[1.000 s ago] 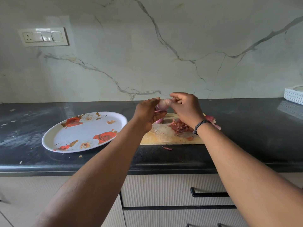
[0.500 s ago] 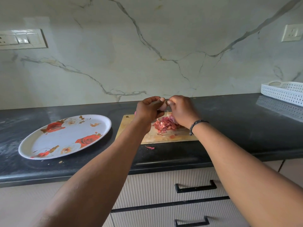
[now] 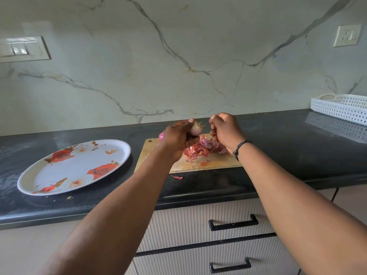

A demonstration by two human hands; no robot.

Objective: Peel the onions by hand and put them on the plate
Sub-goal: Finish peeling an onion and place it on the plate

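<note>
My left hand (image 3: 178,137) grips a pale, mostly peeled onion (image 3: 195,129) above the wooden cutting board (image 3: 190,163); its root hairs point right. Just to the right, my right hand (image 3: 226,132) is a small gap away from the onion, fingers curled as if pinching a scrap of skin that I cannot make out. A heap of reddish onion skins (image 3: 202,148) lies on the board under both hands. Part of a purple onion (image 3: 161,135) peeks out behind my left hand. The white oval plate (image 3: 75,167) with red roses lies to the left and holds no onions.
A stray skin piece (image 3: 177,177) lies on the black counter (image 3: 278,155) in front of the board. A white perforated basket (image 3: 341,107) stands at the far right. Drawers with black handles (image 3: 233,223) sit below the counter edge.
My hands were together on the onion; now the right hand has pulled away to the right. The view has shifted to the right, so the plate sits further left.
</note>
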